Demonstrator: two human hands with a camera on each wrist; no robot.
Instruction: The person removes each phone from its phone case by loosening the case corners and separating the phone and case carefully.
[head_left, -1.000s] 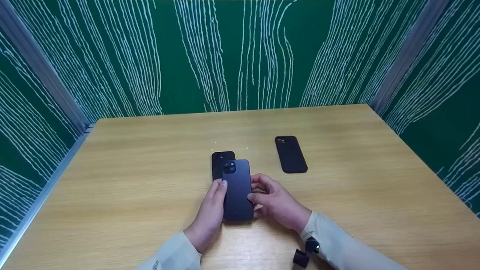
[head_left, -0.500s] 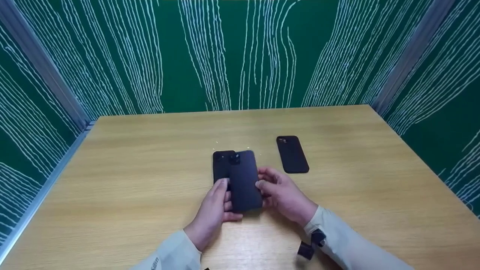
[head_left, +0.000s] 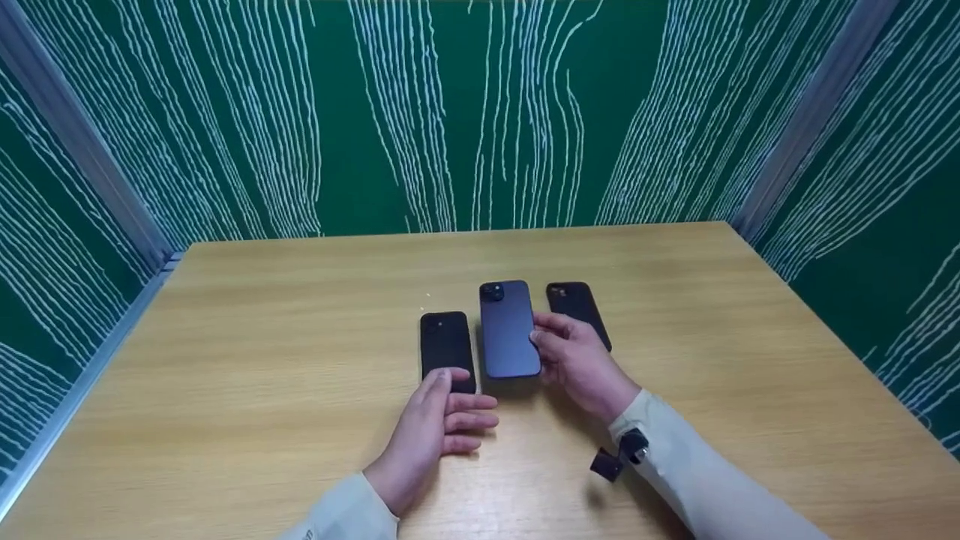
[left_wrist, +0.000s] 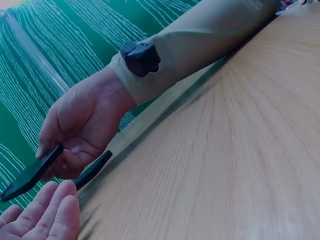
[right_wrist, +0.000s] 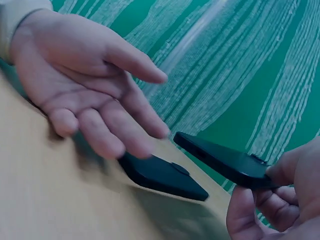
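A dark blue-grey phone (head_left: 510,330), back up with its camera bump at the top left, is pinched along its right edge by my right hand (head_left: 589,371). It is raised off the table, as the right wrist view shows the phone (right_wrist: 215,159) above the surface. My left hand (head_left: 424,435) holds nothing; its fingers are spread and loosely bent, palm facing inward. Just beyond those fingers a black phone (head_left: 445,341) lies flat, its lower end partly covered by them. Another black phone (head_left: 576,306) lies to the right, partly hidden behind my right hand.
The wooden table (head_left: 285,330) reaches back to a green wall (head_left: 360,187) with white streaks. Small pale crumbs (head_left: 428,295) lie beyond the left black phone. A black wrist device (head_left: 634,445) is strapped on the right sleeve.
My left hand has let go of the blue-grey phone and stays at the left. My right hand has carried that phone forward and right, uncovering the left black phone.
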